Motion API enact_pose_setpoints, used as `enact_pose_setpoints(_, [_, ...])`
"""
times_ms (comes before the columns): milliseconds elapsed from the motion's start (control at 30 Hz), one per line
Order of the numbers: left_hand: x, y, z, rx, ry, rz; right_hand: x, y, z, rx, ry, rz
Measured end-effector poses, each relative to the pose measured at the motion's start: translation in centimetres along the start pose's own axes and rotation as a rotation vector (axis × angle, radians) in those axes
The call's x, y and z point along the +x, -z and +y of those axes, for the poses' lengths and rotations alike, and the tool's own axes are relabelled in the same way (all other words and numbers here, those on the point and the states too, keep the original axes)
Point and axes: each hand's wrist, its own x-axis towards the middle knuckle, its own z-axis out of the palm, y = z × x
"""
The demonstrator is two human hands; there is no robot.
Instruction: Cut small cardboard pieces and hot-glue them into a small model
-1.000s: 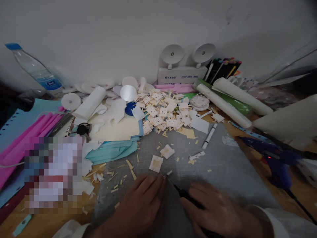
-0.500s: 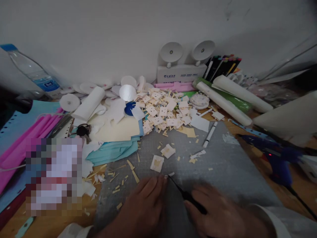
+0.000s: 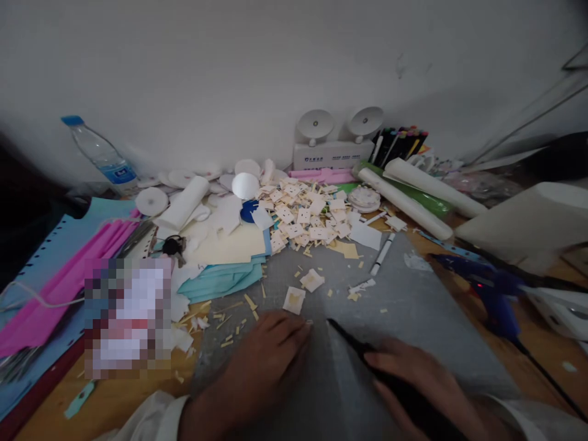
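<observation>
The right hand is closed around a slim dark cutting tool, whose tip points forward and to the left, just short of the left hand's fingertips and apart from them. The left hand lies palm down with its fingers close together, and a tiny pale sliver shows at their ends; whether the fingers grip it or only press beside it, I cannot tell. Both hands are over a grey cutting mat. Just beyond the left fingertips lies a pale square with a yellowish patch, and a second square piece lies next to it, farther from the hands. Thin yellow scraps are strewn to the left, near the left hand. Farther out on the mat, a white marker lies slantwise, and behind it at the centre rises a heap of small cream pieces, many marked with short dark dashes. Teal sheets are stacked to the left of the heap. On the right, past the mat's edge, lies a blue glue gun with a small red light glowing. White rolls lie behind, and against the wall stands a twin-headed lamp unit, with a clear bottle leaning at far left.
</observation>
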Motion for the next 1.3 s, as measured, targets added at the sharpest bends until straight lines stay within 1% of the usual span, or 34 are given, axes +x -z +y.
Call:
enact_pose_setpoints(67, [0.1,0.1,-0.3,-0.072,0.032,-0.002,0.6,0.4,0.4,0.024,-0.116,0.068])
enact_pose_setpoints(200, [0.3,0.2,-0.4,-0.141,0.120,-0.056,2.1,1.1,1.7,0.044,-0.258,0.025])
enact_pose_setpoints(300, [0.2,0.7,-0.1,-0.255,0.209,-0.061,3.6,1.4,2.2,0.139,-0.372,0.000])
enact_pose_setpoints(400, [-0.1,1.8,0.2,-0.410,0.315,0.004,5.2,1.5,1.9,0.278,-0.434,-0.021])
enact_pose_setpoints(533, [-1.3,3.3,-0.3,-0.531,0.469,0.099,7.2,1.2,1.6,0.410,-0.437,-0.062])
enact_pose_setpoints(633, [-2.3,3.7,-1.3,-0.608,0.555,0.175,8.3,1.2,1.8,0.525,-0.460,-0.075])
enact_pose_setpoints(733, [-2.4,3.6,-2.0,-0.722,0.583,0.240,9.1,1.4,2.2,0.632,-0.518,-0.051])
enact_pose_setpoints(800, [-2.0,3.6,-2.0,-0.789,0.584,0.262,9.3,1.5,2.4,0.702,-0.549,-0.040])
enact_pose_setpoints(900, [-0.6,3.8,-1.6,-0.894,0.605,0.295,9.4,1.4,2.4,0.861,-0.598,-0.016])
enact_pose_setpoints(967, [0.6,4.0,-1.5,-1.039,0.650,0.325,9.6,1.2,2.0,1.006,-0.643,0.014])
enact_pose_setpoints(1033, [1.7,4.2,-1.5,-1.238,0.692,0.335,9.8,1.1,1.5,1.123,-0.674,0.041])
enact_pose_setpoints(1100, [2.7,4.2,-1.7,-1.430,0.710,0.305,10.2,0.9,0.8,1.194,-0.691,0.064])
enact_pose_setpoints(1167, [3.6,4.1,-1.7,-1.553,0.716,0.262,10.6,0.8,0.2,1.237,-0.702,0.074])
enact_pose_setpoints(1233, [4.2,3.9,-1.5,-1.595,0.718,0.229,10.8,0.5,-0.3,1.270,-0.699,0.072])
enact_pose_setpoints(1300, [4.5,3.7,-1.0,-1.547,0.718,0.213,10.9,0.3,-0.7,1.285,-0.678,0.060])
